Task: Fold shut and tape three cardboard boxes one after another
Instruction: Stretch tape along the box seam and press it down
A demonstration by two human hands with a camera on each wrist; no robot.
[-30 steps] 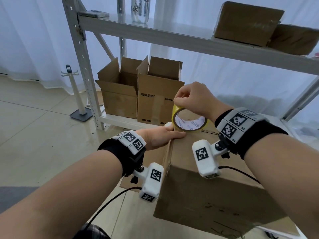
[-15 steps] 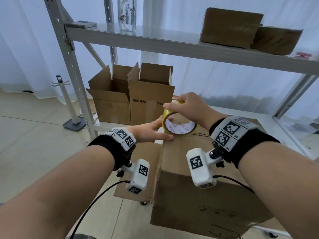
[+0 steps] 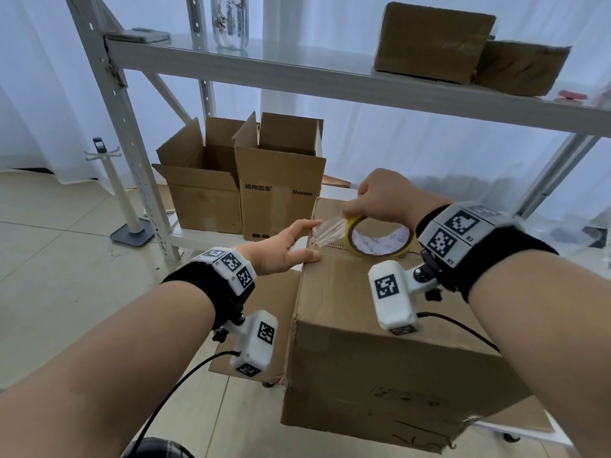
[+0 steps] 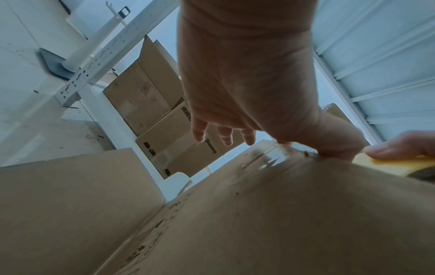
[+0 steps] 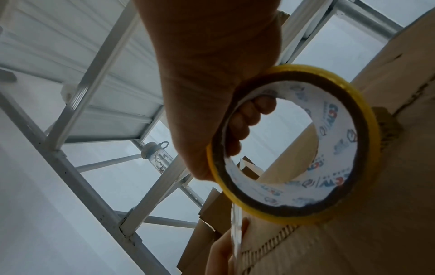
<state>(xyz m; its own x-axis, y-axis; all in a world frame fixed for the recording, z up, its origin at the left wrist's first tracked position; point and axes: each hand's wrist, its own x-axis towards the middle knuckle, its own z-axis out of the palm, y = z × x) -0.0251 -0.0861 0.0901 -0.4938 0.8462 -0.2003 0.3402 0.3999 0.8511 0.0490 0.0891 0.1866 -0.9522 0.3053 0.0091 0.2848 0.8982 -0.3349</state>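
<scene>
- Head view: closed cardboard box (image 3: 380, 342) stands at the near edge of the low shelf deck (image 3: 205, 241), top flaps folded down; a side flap hangs loose on its left.
- Right hand (image 3: 385, 196) grips the tape roll (image 3: 380, 238), yellow-edged, standing on edge on the box top near the far left corner.
- Clear tape strip (image 3: 325, 231) runs from the roll leftward to the box's left top edge.
- Left hand (image 3: 284, 251) lies at that edge, thumb pressing on the box top, fingers straight and reaching over the side; it holds nothing.
- Left wrist view only: three fingertips (image 4: 200, 134) spread loosely in air beyond the box edge, thumb flat on cardboard beside wrinkled tape; a right fingertip rests on the yellow rim.
- Right wrist view only: right fingers (image 5: 247, 119) curl through the roll's core, thumb outside; printed white liner inside the core; the strip leaves the roll's low side, edge-on.
- Head view alone shows two open boxes (image 3: 244, 190) side by side toward the far left corner of the deck, flaps up, one printed "Sheeeep".
- Upper shelf (image 3: 264, 66): two closed boxes (image 3: 463, 47) at right, a clear bottle (image 3: 230, 21) at left.
- A white stand (image 3: 122, 200) on the tiled floor, left of the rack.
</scene>
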